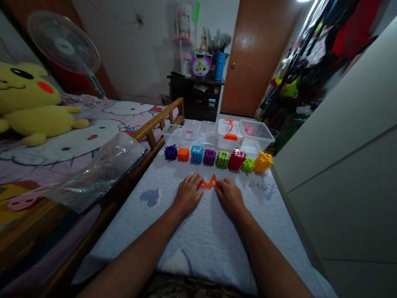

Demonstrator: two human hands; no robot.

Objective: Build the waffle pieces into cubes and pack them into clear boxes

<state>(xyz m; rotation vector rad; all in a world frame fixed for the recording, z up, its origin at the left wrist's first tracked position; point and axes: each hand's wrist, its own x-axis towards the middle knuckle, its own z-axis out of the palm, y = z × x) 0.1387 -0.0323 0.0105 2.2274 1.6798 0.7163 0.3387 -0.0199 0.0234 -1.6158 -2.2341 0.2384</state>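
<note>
Orange openwork plastic building pieces, apparently joined and folded into peaks, rest low over the cloth between my hands. My left hand has its fingers closed on their left end. At the right end, my right hand pinches them between thumb and fingers. My fingertips hide part of the orange plastic. Just beyond stands a row of assembled cubes with notched edges, among them an orange cube, a light blue cube, a dark red cube and a yellow block.
Behind the cubes stand clear plastic boxes and a white-lidded box with an orange latch. A wooden bed rail runs along the left, with a crumpled plastic bag over it. A pale cabinet borders the table on the right.
</note>
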